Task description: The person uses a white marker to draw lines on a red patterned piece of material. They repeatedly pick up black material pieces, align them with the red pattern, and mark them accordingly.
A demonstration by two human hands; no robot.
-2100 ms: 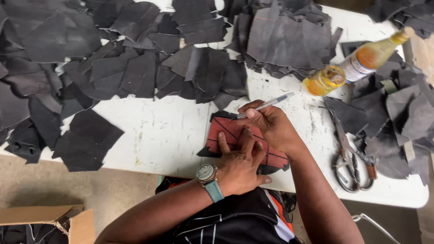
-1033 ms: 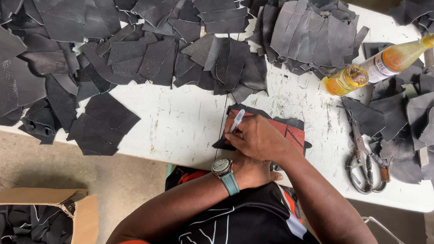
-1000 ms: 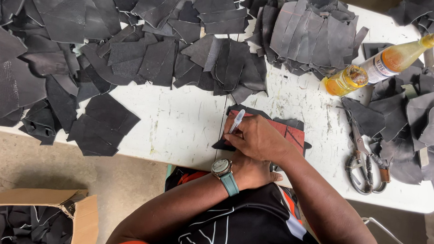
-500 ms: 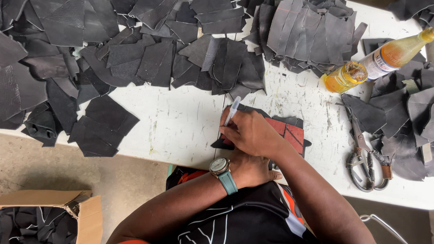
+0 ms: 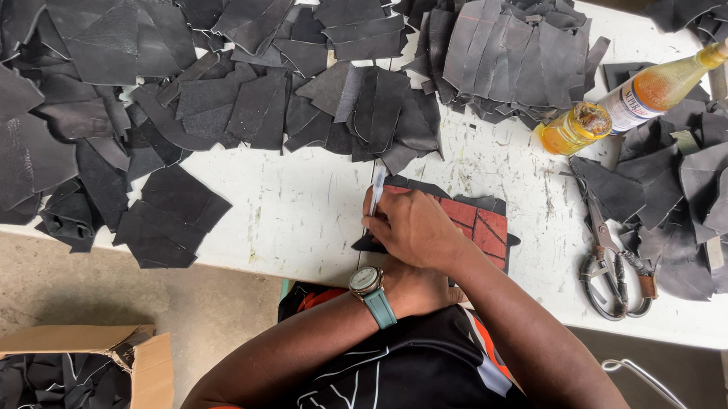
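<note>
Head view: the right hand (image 5: 415,230) closes its grip around a white pen (image 5: 376,190), tip down at the edge of a red pattern piece (image 5: 476,224) laid over dark leather, apparently to trace it. The left hand (image 5: 425,289), wristwatch (image 5: 367,281) showing, lies tucked beneath the right forearm, its grip hidden. Scissors (image 5: 608,257) rest right of the hands on the white bench (image 5: 299,214).
</note>
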